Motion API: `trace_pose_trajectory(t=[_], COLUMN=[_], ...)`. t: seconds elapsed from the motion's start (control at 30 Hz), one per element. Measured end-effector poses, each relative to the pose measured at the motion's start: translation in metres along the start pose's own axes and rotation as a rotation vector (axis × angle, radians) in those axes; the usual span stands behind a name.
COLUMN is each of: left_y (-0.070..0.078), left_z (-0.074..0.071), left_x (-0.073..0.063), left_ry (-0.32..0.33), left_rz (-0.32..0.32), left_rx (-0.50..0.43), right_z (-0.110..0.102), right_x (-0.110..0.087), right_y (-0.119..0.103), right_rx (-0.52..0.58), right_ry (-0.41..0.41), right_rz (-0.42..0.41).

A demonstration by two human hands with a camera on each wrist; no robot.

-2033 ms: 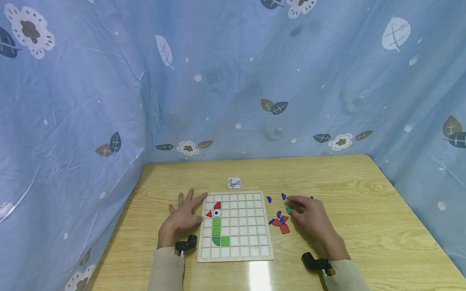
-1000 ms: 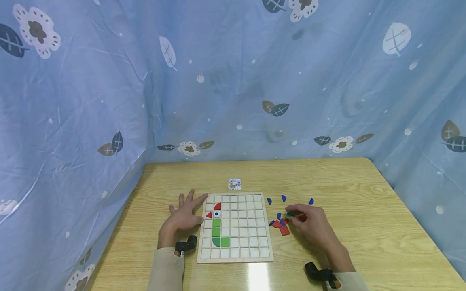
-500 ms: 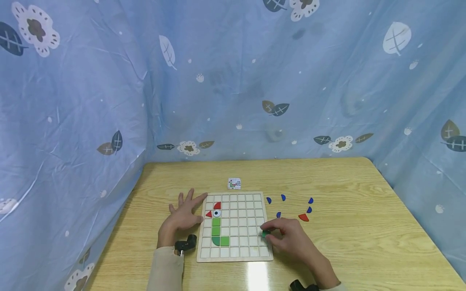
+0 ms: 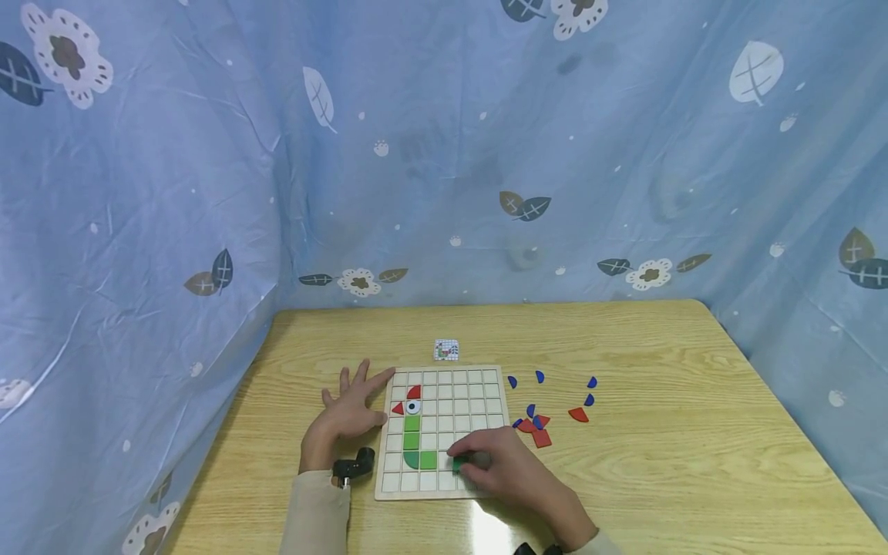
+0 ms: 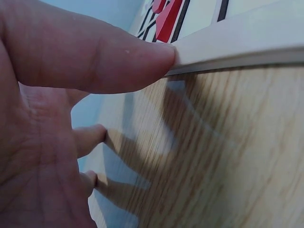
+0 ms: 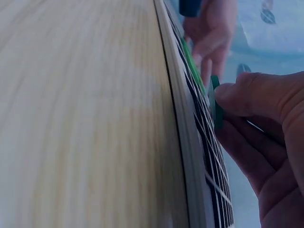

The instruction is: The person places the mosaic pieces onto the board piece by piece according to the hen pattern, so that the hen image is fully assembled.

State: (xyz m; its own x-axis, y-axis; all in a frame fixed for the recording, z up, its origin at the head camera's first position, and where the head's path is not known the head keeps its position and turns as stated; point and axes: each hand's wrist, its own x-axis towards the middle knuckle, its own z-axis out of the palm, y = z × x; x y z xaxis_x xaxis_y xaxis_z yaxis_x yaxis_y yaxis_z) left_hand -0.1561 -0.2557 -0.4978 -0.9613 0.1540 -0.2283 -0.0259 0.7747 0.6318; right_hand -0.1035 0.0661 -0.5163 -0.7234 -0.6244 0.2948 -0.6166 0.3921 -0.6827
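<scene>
Wood-grain table (image 4: 680, 455), blue leaf-print curtain (image 4: 430, 193) behind. Dark green tile (image 4: 458, 464) pinched between thumb and fingers of your right hand (image 4: 508, 462), at the gridded board (image 4: 461, 393), just right of the nearest light green square (image 4: 428, 460); contact unclear. Only the right wrist view shows it edge-on, long axis near vertical there. Your left hand (image 4: 349, 410) lies spread, thumb against the board's edge.

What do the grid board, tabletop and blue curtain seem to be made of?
Grid board: probably wood, matte, judging by its pale bare edge.
Tabletop: wood or wood-look laminate, since grain shows, with a glossy reflection.
Blue curtain: probably cloth, possibly plastic; it hangs in creased folds with slight sheen.
</scene>
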Motion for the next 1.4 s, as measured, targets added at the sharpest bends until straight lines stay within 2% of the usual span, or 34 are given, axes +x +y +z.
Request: trace_pose_trajectory(t=[0.27, 0.6, 0.97, 1.07, 1.2, 1.3, 1.4], left_y=[-0.001, -0.001, 0.0, 0.0, -0.001, -0.001, -0.001], left_z=[0.0, -0.001, -0.001, -0.001, -0.001, 0.0, 0.0], left_x=[0.0, 0.001, 0.001, 0.001, 0.001, 0.0, 0.0], left_ry=[0.0, 0.001, 0.004, 0.003, 0.004, 0.004, 0.005], left_rz=[0.001, 0.008, 0.009, 0.01, 0.01, 0.009, 0.01], left_rx=[-0.002, 0.015, 0.015, 0.011, 0.011, 0.01, 0.009], right_z=[0.013, 0.017, 0.018, 0.018, 0.015, 0.009, 0.001], right_x=[0.014, 0.021, 0.023, 0.023, 0.019, 0.013, 0.005], right_y=[-0.011, -0.014, -0.013, -0.013, -0.01, -0.005, 0.003], right_rx=[-0.01, -0.161, -0.178, -0.152, -0.043, 0.031, 0.033], right_ry=[-0.069, -0.068, -0.055, -0.05, -0.037, -0.004, 0.037], right_rz=[0.068, 0.024, 0.041, 0.052, 0.09, 0.089, 0.076])
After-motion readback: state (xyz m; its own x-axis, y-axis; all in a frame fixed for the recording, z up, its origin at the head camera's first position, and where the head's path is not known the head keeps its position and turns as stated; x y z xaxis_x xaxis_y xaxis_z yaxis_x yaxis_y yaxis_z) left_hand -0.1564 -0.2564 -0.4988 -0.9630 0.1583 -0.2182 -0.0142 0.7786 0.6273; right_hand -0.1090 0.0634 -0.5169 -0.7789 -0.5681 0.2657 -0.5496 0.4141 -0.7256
